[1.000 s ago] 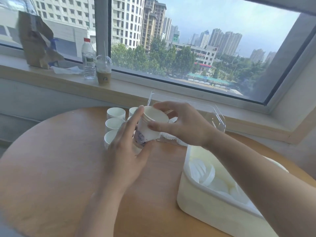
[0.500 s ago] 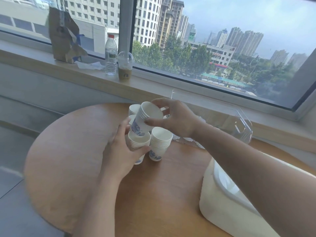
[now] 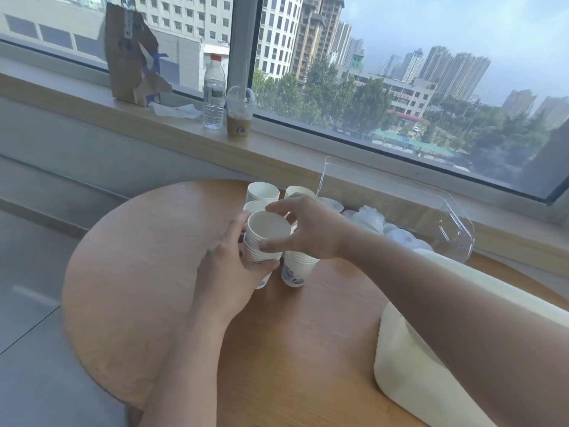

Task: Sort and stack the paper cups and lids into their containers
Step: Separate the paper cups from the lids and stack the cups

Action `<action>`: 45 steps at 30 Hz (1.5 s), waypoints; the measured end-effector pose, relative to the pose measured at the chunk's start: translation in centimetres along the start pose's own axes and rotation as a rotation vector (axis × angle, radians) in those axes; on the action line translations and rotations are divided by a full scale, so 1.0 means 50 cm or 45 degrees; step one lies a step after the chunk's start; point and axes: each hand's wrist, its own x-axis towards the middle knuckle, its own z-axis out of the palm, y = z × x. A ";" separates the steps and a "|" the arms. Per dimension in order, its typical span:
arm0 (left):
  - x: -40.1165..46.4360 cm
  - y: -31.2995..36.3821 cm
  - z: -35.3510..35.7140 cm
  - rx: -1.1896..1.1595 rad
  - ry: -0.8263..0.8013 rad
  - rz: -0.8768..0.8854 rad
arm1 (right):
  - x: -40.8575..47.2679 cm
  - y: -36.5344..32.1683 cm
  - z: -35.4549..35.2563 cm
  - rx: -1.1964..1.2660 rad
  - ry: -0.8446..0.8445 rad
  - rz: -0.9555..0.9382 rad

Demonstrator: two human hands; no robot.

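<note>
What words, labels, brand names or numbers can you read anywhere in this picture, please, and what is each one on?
No text here can be read.
Water bottle: the label is too blurred to read.
Iced drink cup: a round logo, not legible.
Paper cup stack: a blue print, no letters discernible.
Brown paper bag: faint marks, unreadable.
Red shop signs outside: too small to read.

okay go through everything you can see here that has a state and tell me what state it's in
left hand: grips the held cup stack
right hand: pinches the stack's top cup
held cup stack: nested, upright
second cup stack: upright on table
clear bin: holds white lids
water bottle: capped, upright
iced drink cup: dome-lidded, partly full
paper bag: torn, upright
</note>
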 end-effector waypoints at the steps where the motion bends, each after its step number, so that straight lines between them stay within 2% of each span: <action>1: -0.001 0.001 0.000 0.004 -0.004 0.000 | 0.001 0.000 0.004 -0.010 -0.015 0.006; 11: 0.000 0.006 0.000 0.091 -0.044 -0.018 | -0.010 -0.004 0.014 -0.148 0.008 -0.017; 16: -0.006 0.039 -0.006 0.179 0.071 0.096 | -0.101 0.016 -0.057 0.017 0.260 -0.070; 20: -0.022 0.101 0.014 0.098 0.160 0.221 | -0.211 0.071 -0.114 -0.003 0.362 -0.032; 25: -0.093 0.199 0.103 -0.210 -0.115 0.248 | -0.348 0.163 -0.138 0.031 0.401 0.114; 30: -0.163 0.256 0.167 -0.286 -0.375 0.276 | -0.458 0.241 -0.113 -0.030 0.336 0.243; 39: -0.264 0.270 0.146 -0.417 -0.590 0.253 | -0.579 0.301 -0.089 -0.092 0.192 0.298; 45: -0.338 0.268 0.138 -0.402 -0.508 0.293 | -0.615 0.299 -0.076 -0.141 0.105 0.274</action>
